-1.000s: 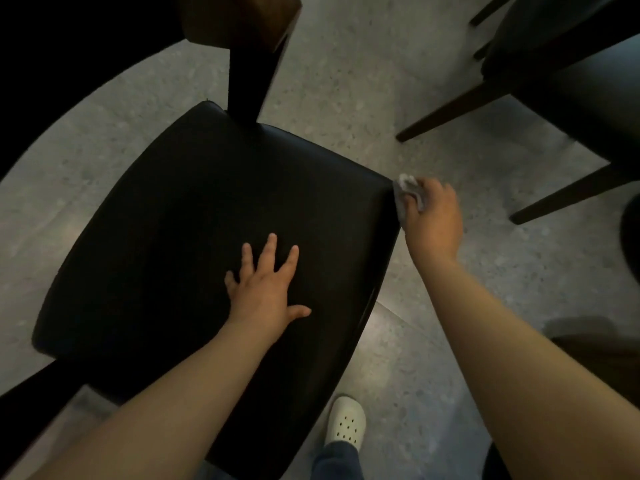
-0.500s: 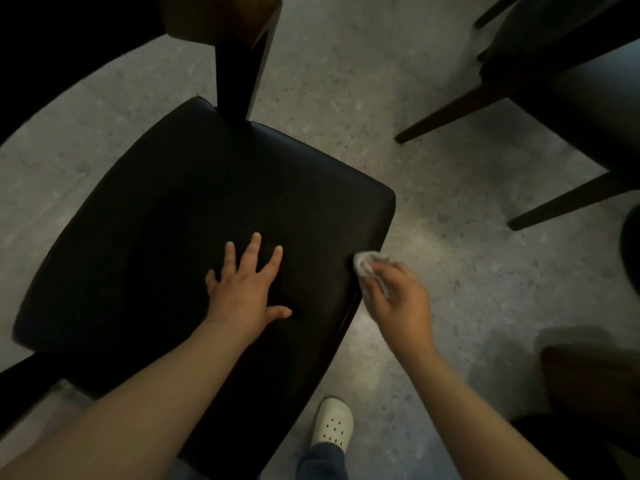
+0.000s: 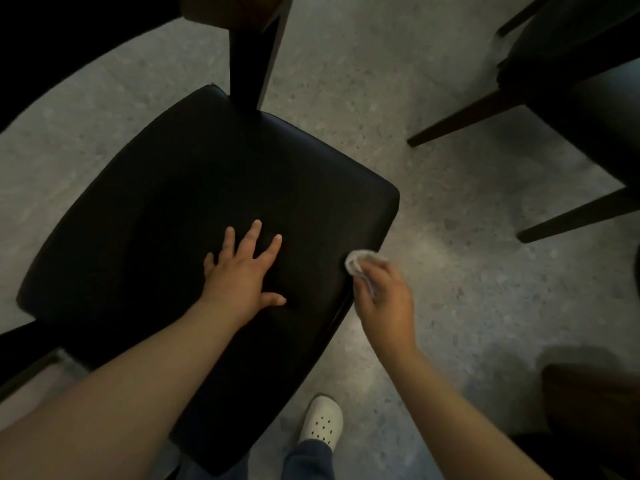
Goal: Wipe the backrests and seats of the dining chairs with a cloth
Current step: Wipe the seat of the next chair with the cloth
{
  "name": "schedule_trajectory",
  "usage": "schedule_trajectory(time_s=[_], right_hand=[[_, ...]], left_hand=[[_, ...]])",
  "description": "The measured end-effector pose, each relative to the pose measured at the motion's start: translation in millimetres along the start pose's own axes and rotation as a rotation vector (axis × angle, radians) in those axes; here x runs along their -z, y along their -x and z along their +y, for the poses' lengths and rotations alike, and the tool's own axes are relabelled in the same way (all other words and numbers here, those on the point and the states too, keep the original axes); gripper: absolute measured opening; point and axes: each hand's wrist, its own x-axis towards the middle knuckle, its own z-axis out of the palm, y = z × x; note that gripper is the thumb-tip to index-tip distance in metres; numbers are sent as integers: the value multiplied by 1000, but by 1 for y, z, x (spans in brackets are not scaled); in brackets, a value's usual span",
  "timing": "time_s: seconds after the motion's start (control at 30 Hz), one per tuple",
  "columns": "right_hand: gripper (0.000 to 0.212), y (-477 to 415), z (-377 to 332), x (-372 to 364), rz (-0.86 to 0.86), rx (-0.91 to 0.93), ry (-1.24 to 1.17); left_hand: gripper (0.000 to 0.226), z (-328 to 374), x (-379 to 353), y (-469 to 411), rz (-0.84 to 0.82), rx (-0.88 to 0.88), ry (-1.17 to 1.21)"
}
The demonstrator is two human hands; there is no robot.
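Note:
A dining chair with a black padded seat (image 3: 166, 209) fills the middle of the view, its dark wooden backrest post (image 3: 254, 64) rising at the top. My left hand (image 3: 242, 271) lies flat on the seat with the fingers spread. My right hand (image 3: 384, 296) holds a small white cloth (image 3: 356, 263) against the seat's right edge, about halfway along it.
A second dark chair (image 3: 571, 91) stands at the upper right, its legs (image 3: 460, 116) slanting over the grey speckled floor (image 3: 433, 209). My foot in a white clog (image 3: 322, 422) is beside the seat's near corner. A dark brown object (image 3: 592, 403) sits at the lower right.
My right hand has slid the cloth down the seat's right edge from the far corner to its middle. The left hand has stayed flat on the seat.

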Motion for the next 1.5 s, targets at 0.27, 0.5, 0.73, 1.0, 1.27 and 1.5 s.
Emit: schedule_trajectory(time_s=[0.27, 0.5, 0.73, 1.0, 1.27, 1.5], right_hand=[[32, -70, -11, 17, 108, -64, 54], [31, 2, -6, -9, 100, -48, 2], [25, -26, -1, 18, 102, -70, -50], [36, 35, -7, -15, 68, -87, 27], [32, 38, -7, 6, 109, -107, -63], [39, 34, -17, -18, 29, -90, 70]], left_hand=[[107, 1, 3, 3, -5, 1, -5], [108, 0, -5, 0, 39, -1, -19], [109, 0, -7, -3, 46, 4, -15], [109, -1, -8, -2, 57, -6, -30], [109, -4, -11, -4, 86, -25, -19], [109, -1, -7, 0, 72, -10, 19]])
